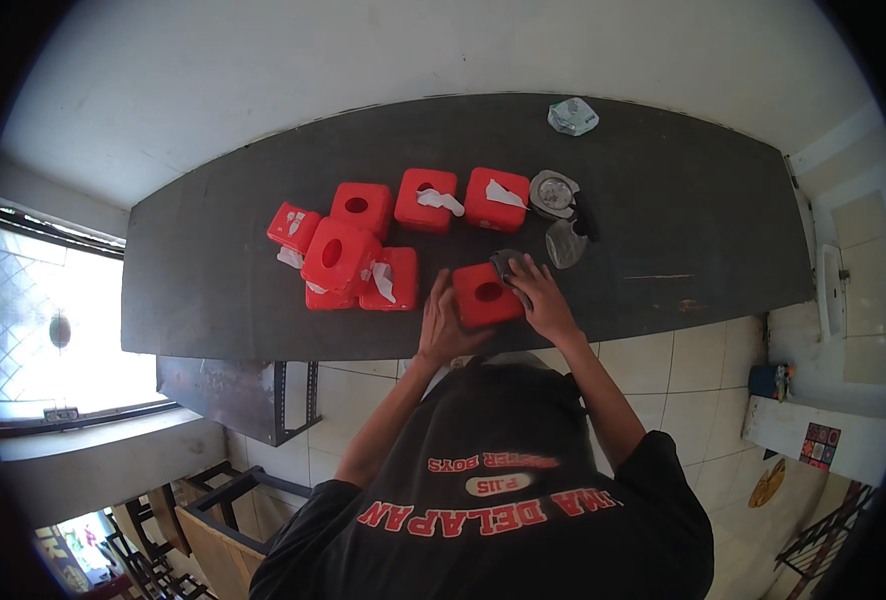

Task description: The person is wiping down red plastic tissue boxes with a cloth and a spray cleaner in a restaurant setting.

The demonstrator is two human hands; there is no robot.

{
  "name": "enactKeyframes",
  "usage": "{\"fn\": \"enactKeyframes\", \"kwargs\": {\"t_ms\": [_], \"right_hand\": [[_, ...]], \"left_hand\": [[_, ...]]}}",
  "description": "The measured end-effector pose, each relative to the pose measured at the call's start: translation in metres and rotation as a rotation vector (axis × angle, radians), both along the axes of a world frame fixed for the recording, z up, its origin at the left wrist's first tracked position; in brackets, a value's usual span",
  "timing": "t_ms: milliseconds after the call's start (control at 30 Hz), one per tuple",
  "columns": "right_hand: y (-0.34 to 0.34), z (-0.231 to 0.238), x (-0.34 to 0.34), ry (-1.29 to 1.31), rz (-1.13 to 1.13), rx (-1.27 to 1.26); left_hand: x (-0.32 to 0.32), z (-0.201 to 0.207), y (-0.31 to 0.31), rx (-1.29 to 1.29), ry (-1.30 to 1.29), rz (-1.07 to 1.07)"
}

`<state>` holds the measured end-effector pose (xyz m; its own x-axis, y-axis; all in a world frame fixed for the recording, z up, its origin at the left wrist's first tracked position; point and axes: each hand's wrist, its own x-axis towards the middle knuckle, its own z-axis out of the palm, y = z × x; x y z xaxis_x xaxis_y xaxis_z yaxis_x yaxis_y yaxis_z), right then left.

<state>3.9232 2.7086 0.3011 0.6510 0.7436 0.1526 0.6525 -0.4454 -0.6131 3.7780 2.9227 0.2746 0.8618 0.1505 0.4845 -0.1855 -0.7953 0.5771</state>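
A red tissue box [478, 310] with a dark oval opening on top sits near the table's front edge. My left hand [443, 328] grips its left side, with fingers along the side wall. On the right, my right hand [546, 305] is closed over a dark grey cloth [505, 262] and presses it to the box's upper right corner. The cloth is partly hidden under my fingers, so its full shape does not show.
More red tissue boxes stand left and behind, one [341, 254] stacked on others, some with white tissue [440, 200] sticking out. A grey, round-topped container [553, 195] with a clear part and black handle lies right of them. A pale plastic packet [573, 116] is at the table's [683, 220] far edge.
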Motion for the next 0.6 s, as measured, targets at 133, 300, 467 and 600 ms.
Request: {"fn": "enactKeyframes", "kwargs": {"t_ms": [133,300,467,600], "right_hand": [[0.002,0.0,-0.005,-0.029,0.029,0.005],[-0.026,0.014,-0.046,0.145,0.203,-0.04],[-0.041,0.05,-0.047,0.72,0.122,-0.084],[-0.026,0.073,-0.028,0.575,-0.233,0.037]], "left_hand": [[0.016,0.008,0.009,-0.076,0.091,-0.024],[0.014,-0.001,0.008,-0.194,0.171,-0.012],[0.014,0.004,0.01,-0.236,0.132,-0.051],[0.008,0.015,0.018,-0.237,0.151,-0.088]]}}
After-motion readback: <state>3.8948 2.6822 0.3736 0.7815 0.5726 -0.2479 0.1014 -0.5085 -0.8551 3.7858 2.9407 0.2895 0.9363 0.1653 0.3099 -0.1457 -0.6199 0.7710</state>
